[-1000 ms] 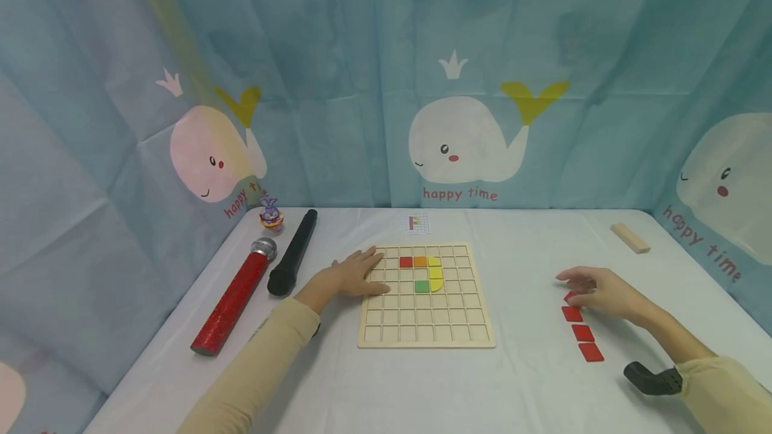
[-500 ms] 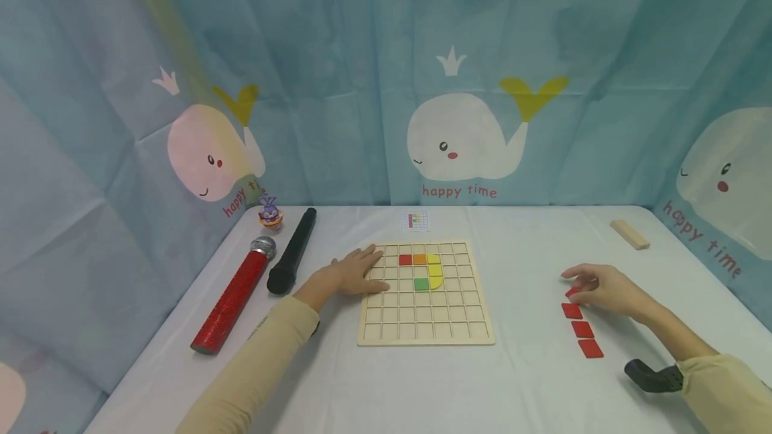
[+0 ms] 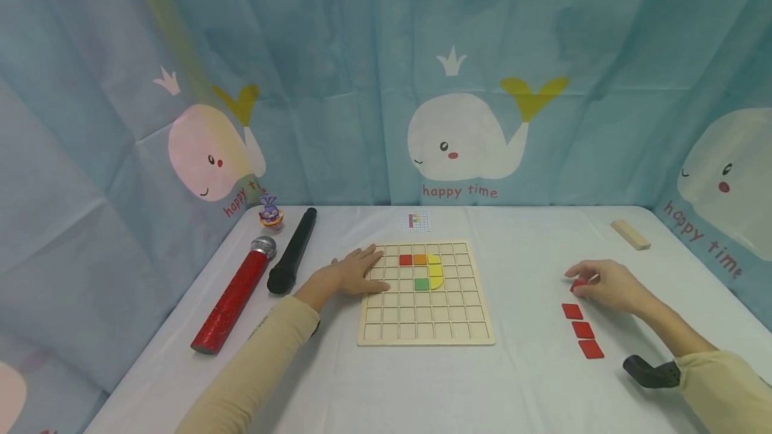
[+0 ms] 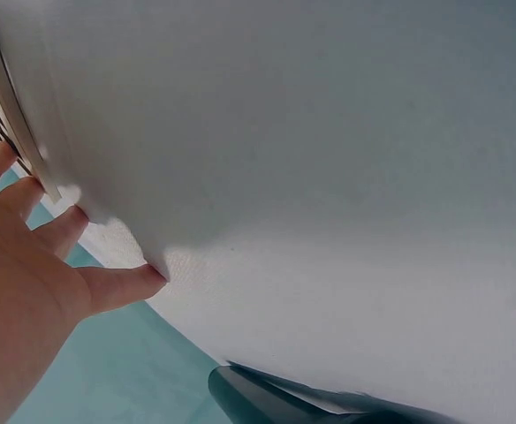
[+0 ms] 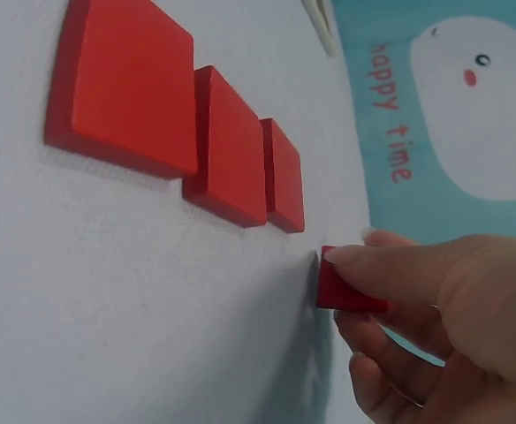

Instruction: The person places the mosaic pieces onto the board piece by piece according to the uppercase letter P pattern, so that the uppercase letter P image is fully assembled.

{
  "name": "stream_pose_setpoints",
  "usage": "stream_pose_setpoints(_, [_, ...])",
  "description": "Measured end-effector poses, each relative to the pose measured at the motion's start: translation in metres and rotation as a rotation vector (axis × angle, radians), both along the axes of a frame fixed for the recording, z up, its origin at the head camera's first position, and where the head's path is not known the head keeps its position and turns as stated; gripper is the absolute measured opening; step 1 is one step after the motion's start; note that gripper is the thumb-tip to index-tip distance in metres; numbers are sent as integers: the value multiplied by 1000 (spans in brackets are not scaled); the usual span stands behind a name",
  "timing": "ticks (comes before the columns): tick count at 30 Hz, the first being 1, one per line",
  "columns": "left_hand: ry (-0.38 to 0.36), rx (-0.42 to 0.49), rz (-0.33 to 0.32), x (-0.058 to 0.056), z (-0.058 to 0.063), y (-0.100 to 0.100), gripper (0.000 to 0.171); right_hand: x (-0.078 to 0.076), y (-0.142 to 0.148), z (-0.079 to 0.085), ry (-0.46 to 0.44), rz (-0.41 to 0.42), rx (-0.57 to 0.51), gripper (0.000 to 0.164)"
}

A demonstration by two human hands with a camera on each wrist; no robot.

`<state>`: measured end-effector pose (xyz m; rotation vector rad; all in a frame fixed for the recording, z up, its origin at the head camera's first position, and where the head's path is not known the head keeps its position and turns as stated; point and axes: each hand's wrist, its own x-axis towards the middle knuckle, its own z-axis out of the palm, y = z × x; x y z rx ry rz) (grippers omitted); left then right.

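Booth-like, curtained-off space: blue whale-print cloth (image 3: 338,153) behind and on both sides of white-covered table (image 3: 446,387)

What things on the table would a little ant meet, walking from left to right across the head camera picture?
Red microphone → black microphone → wooden grid board → three loose red squares → wooden block.

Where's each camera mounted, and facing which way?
Head: worn on head, facing forward, down at the grid board; left hand and right hand show.
Left wrist: on that wrist, facing left hand and tablecloth.
Right wrist: on that wrist, facing right hand pinching a red tile.
Head and right wrist share three loose red tiles.
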<state>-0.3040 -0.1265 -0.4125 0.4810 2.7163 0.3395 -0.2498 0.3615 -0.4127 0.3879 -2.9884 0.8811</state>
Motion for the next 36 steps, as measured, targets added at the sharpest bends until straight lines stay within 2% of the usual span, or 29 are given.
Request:
stream_pose_setpoints(5, [-8, 5, 2, 1, 0, 0, 88, -2, -6, 5, 12, -52, 8, 21])
stream_pose_setpoints(11, [-2, -1, -1, 2, -1, 0, 88, -4, -17, 11, -15, -65, -59, 26])
stream_pose_setpoints(24, [7, 3, -7, 3, 0, -1, 87, -9, -42, 13, -253, -94, -264, 48])
stream_pose_setpoints(36, [22, -6, -10, 3, 0, 0, 86, -19, -76, 12, -236, -106, -267, 44])
